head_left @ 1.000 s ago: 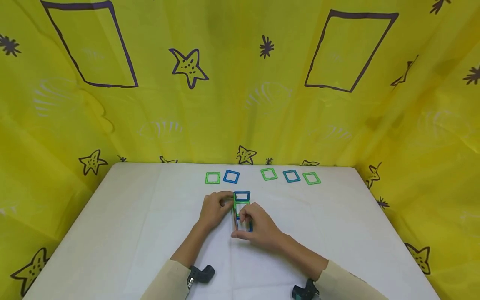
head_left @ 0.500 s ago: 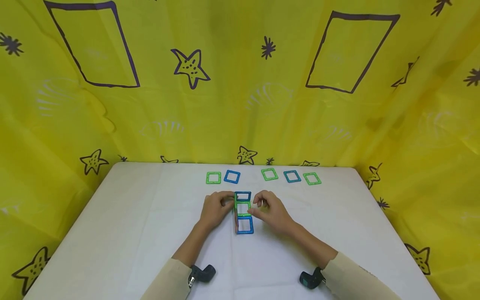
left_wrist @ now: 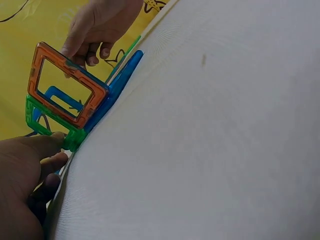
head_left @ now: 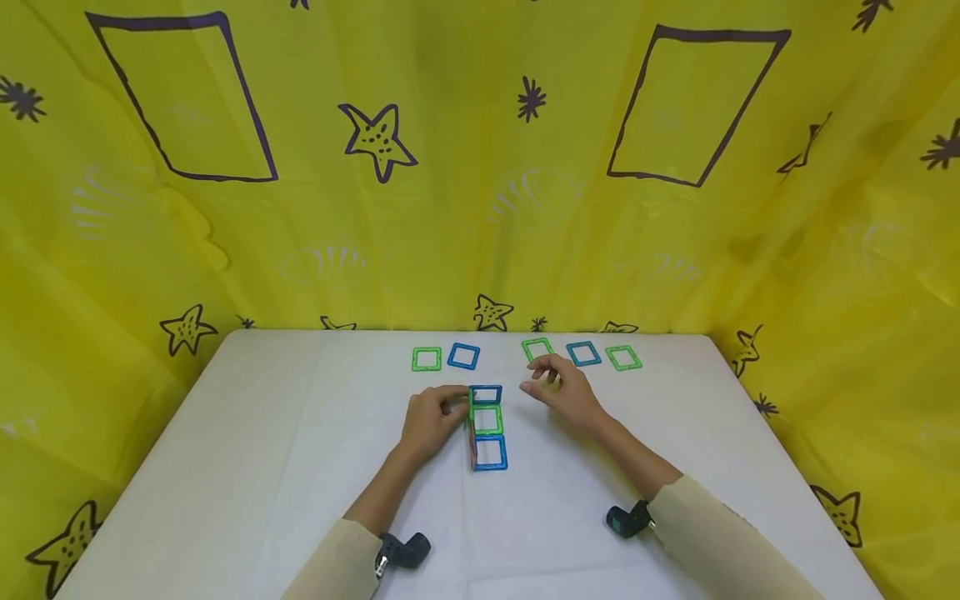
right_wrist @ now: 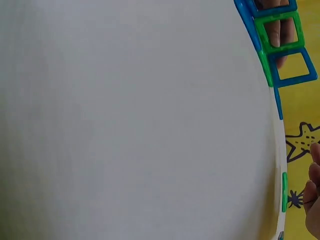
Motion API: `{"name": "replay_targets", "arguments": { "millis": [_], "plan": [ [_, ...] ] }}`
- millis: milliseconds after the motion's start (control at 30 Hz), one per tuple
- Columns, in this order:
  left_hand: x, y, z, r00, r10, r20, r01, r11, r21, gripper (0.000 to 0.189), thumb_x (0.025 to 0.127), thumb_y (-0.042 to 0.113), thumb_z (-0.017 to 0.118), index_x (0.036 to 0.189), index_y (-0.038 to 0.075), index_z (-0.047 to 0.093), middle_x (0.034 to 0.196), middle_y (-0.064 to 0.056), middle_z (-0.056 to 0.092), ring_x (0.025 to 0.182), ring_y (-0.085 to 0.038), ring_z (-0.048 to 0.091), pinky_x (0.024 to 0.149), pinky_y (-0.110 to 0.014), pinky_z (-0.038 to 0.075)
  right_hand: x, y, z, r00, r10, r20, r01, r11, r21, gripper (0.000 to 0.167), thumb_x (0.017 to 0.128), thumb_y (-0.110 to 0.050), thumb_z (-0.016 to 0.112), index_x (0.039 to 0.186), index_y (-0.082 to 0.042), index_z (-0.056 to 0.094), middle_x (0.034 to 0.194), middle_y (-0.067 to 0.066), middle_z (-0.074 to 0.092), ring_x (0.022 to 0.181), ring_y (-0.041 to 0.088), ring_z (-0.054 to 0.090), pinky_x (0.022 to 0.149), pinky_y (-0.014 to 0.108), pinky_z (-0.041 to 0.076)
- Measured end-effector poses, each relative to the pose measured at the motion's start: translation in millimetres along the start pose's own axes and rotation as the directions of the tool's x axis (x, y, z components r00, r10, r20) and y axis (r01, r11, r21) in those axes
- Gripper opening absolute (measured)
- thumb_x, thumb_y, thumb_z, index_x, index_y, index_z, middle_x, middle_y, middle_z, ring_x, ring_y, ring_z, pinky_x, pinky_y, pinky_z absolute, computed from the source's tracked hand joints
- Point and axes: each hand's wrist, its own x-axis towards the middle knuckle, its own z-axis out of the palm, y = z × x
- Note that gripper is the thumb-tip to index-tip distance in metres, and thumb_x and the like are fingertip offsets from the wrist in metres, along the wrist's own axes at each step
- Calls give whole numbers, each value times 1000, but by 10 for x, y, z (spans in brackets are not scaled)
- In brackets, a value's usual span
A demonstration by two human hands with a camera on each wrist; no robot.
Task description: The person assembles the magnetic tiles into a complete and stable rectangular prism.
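Near the table's middle stands a small build of square magnetic tiles. In the head view, a blue tile (head_left: 491, 467) and a green tile (head_left: 501, 420) lie flat in a row, with another blue tile (head_left: 487, 387) raised at the far end. Along its left side stand upright tiles, among them an orange tile (left_wrist: 42, 48). My left hand (head_left: 429, 423) holds the upright green tile (left_wrist: 60, 121) at the far left corner; its thumb shows on that tile in the left wrist view. My right hand (head_left: 570, 394), fingers loosely curled, holds nothing, right of the build.
Loose tiles lie along the table's far edge: a green one (head_left: 427, 368) and a blue one (head_left: 453, 356) to the left; a green one (head_left: 537, 341), a blue one (head_left: 584, 363) and a green one (head_left: 623, 368) to the right. A yellow patterned curtain (head_left: 450, 233) hangs behind the white table (head_left: 300, 467).
My right hand has let go of the flat tiles and moved right and away, toward the loose tiles at the far edge. The left hand has stayed at the build.
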Motion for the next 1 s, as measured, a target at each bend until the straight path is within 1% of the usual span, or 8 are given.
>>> {"name": "replay_targets", "arguments": {
  "millis": [133, 267, 367, 500, 633, 767, 867, 1000],
  "plan": [
    [5, -7, -9, 1000, -9, 4, 9, 1000, -20, 29, 96, 18, 76, 124, 15, 79, 86, 6, 63, 81, -17, 51, 79, -39, 38, 93, 61, -83, 1000, 11, -12, -11, 1000, -28, 39, 96, -22, 80, 126, -2, 67, 114, 11, 65, 103, 28, 52, 89, 44, 43],
    [13, -6, -21, 1000, -3, 14, 4, 1000, -31, 27, 96, 17, 76, 123, 15, 79, 93, 5, 68, 80, -16, 53, 76, -35, 41, 186, 120, -177, 1000, 4, -28, -5, 999, -45, 40, 97, -18, 78, 131, 1, 67, 121, 19, 64, 106, 33, 52, 93, 48, 42],
    [27, 3, -29, 1000, 5, 18, -5, 999, -38, 26, 96, 17, 76, 123, 15, 79, 94, 4, 70, 78, -15, 53, 72, -32, 42, 259, 166, -235, 999, 1, -44, -4, 997, -78, 42, 96, -17, 78, 131, 3, 67, 121, 21, 64, 106, 37, 52, 93, 50, 41],
    [30, 10, -29, 1000, 0, 19, 1, 999, -48, 26, 96, 16, 76, 123, 15, 79, 90, 5, 68, 77, -15, 53, 71, -31, 42, 333, 212, -270, 999, 6, -51, -13, 991, -133, 45, 94, -17, 80, 132, 3, 67, 119, 21, 65, 107, 38, 53, 93, 50, 42],
    [21, 3, -20, 1000, -11, 19, 12, 998, -55, 27, 96, 17, 76, 123, 15, 79, 88, 6, 66, 78, -15, 53, 74, -34, 41, 375, 244, -283, 999, 19, -47, -27, 985, -169, 47, 94, -18, 80, 134, 2, 66, 120, 21, 65, 107, 37, 52, 92, 50, 42],
    [9, -3, -15, 1000, -6, 13, 7, 998, -62, 27, 95, 15, 76, 122, 15, 80, 87, 7, 65, 78, -15, 52, 77, -36, 39, 413, 270, -292, 999, 23, -39, -31, 971, -236, 52, 95, -23, 80, 138, 0, 64, 124, 21, 64, 116, 39, 48, 96, 55, 37],
    [9, -12, -12, 1000, -1, 9, 1, 998, -62, 27, 95, 15, 77, 122, 14, 80, 87, 6, 65, 78, -15, 52, 76, -35, 40, 442, 284, -300, 999, 26, -34, -35, 958, -284, 56, 95, -28, 80, 140, 0, 63, 126, 21, 64, 124, 41, 45, 97, 58, 31],
    [4, -21, -17, 1000, 7, 10, -6, 998, -55, 27, 95, 15, 77, 122, 14, 79, 87, 6, 65, 78, -14, 52, 73, -33, 41, 475, 303, -308, 999, 37, -28, -44, 945, -325, 59, 95, -31, 81, 141, -1, 62, 126, 21, 65, 125, 40, 44, 97, 57, 29]
  ]
}}
